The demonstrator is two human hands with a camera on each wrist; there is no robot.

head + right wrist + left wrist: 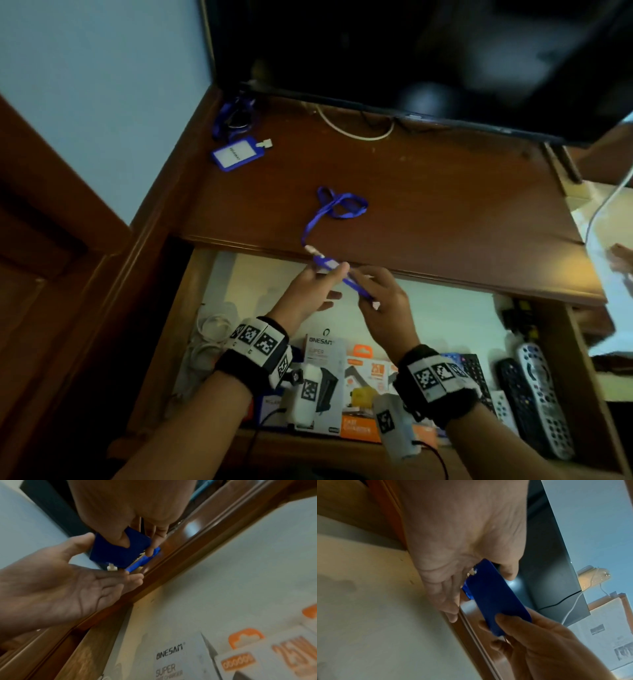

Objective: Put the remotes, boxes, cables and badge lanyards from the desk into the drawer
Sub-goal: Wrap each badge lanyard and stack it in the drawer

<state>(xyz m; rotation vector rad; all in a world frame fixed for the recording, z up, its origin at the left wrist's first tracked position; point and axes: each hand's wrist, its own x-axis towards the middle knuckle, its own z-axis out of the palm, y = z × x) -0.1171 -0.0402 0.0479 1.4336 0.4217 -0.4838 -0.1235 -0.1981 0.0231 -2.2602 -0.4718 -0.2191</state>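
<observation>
Wrist bands with black-and-white markers [262, 346] fill the foreground, partly covering boxes in the open drawer [191, 291]. Readable on the white box [322, 346]: "ONESAM" and "SUPER"; lower lines too blurred to make out. Orange-and-white box [368, 373] beside it, print unclear. Remotes [543, 394] lined up at the drawer's right end, partly cut off by the right forearm; white cables [210, 334] coiled at its left end. Blue badge holder [496, 599] held above the drawer's back edge, its front face hidden from both wrist views. Right hand [385, 308] pinching its lower end between thumb and fingers. Left hand [308, 294] steadying the clip end, thumb on the holder, other fingers nearly straight. Strap [337, 205] trailing onto the desk [445, 205]. Second badge [238, 152] near the desk's back left corner, label too small to read, below a dark screen [411, 61].
</observation>
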